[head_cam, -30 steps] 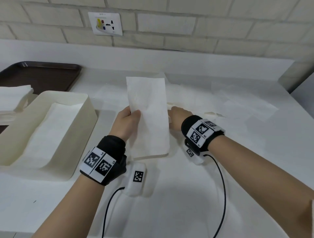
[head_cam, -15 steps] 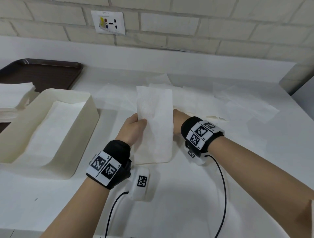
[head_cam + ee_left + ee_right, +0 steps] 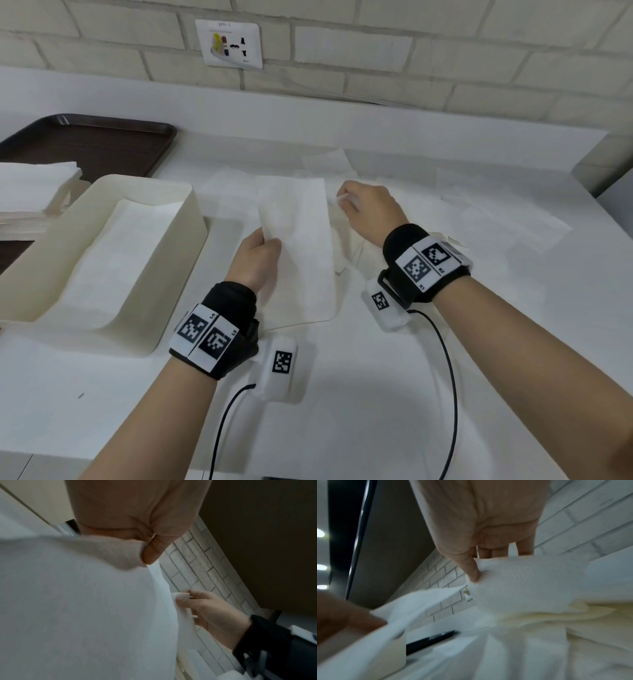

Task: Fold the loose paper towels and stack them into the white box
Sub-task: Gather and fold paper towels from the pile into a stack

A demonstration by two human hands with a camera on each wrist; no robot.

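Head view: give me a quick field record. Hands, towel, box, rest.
left hand: pinches left edge of folded towel
right hand: pinches a loose towel from the pile
folded towel: held up over the counter
box: left of the hands, towels already inside
towel pile: spread flat, right of centre
tray: dark, behind the box
stack: white sheets, far left

Two hands: left hand [image 3: 255,262], right hand [image 3: 368,212]. One folded paper towel [image 3: 299,250] held up, one white box [image 3: 102,263], one dark brown tray [image 3: 92,144], one stack of towels [image 3: 30,195], one wall socket plate [image 3: 228,42]. Loose sheets [image 3: 496,212] on the worktop [image 3: 376,394] overlap; perhaps four.
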